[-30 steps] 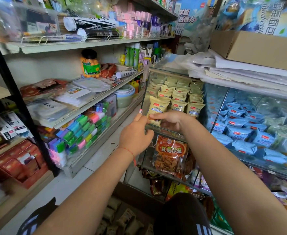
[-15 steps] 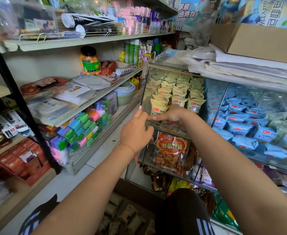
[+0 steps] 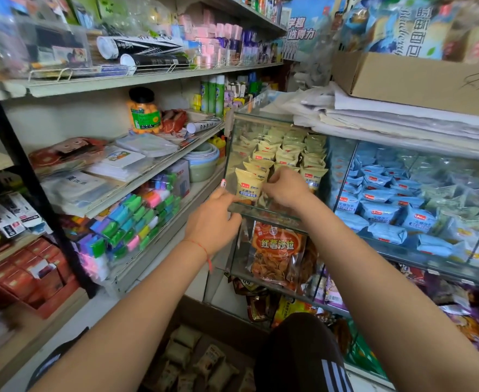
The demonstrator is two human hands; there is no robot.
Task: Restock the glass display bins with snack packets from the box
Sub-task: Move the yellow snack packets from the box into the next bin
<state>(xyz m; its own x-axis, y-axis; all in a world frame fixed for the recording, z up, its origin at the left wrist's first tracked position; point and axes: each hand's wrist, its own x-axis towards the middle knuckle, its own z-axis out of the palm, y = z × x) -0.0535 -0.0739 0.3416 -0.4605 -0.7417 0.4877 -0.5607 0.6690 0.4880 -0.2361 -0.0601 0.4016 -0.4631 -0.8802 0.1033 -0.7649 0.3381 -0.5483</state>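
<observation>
A glass display bin (image 3: 261,212) at mid-height holds rows of upright yellow snack packets (image 3: 286,149). My left hand (image 3: 214,219) is at the bin's front glass edge, fingers on the lower part of the front-left yellow packet (image 3: 249,184). My right hand (image 3: 285,189) reaches over the front edge into the bin, fingers curled among the packets beside it; what it grips is hidden. The cardboard box (image 3: 198,363) with more yellow packets lies on the floor below, between my arms.
A neighbouring glass bin (image 3: 419,251) to the right holds blue packets. Below, an orange chip bag (image 3: 278,250) fills a lower bin. Shelves (image 3: 136,79) of stationery line the left. A carton (image 3: 413,80) and stacked paper rest above the bins. My dark-clad knee (image 3: 303,352) is at bottom.
Both hands have stayed at the bin's front edge. The front-left yellow packet now stands more upright, and my right hand has shifted slightly deeper among the packets.
</observation>
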